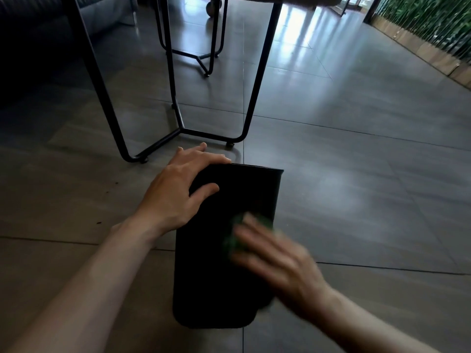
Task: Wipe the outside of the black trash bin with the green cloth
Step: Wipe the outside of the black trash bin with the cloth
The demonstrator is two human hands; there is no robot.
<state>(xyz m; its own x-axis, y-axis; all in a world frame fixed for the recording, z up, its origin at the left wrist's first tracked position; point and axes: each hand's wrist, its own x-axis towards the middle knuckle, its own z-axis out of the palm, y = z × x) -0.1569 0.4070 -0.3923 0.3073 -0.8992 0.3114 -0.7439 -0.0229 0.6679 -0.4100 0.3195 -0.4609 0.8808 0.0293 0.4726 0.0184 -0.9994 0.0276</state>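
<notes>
The black trash bin (224, 250) lies on its side on the tiled floor (356, 174), its open mouth pointing away from the person toward the black metal table legs (178, 123), its closed base nearest the camera. The left hand (178, 189) rests on the upper left wall near the rim, fingers spread and mostly straight, thumb laid across the top face; it presses down to steady the bin rather than clasping it. The right hand (275, 261) is smeared by motion, so its grip is hard to read, but it seems to be grasping the green cloth (237, 235), which shows as a dark green patch under and beyond the fingertips, against the bin's upper face toward the right edge.

The step in hand looks like the wiping stroke itself. To do it well, the steadying hand should keep firm downward pressure so the bin neither rolls nor slides on the smooth tiles, while the cloth travels in long overlapping passes from base to rim. The cloth should stay flat under the palm, not bunched. The faces against the floor and under the left palm will want a turn of the bin to reach.
</notes>
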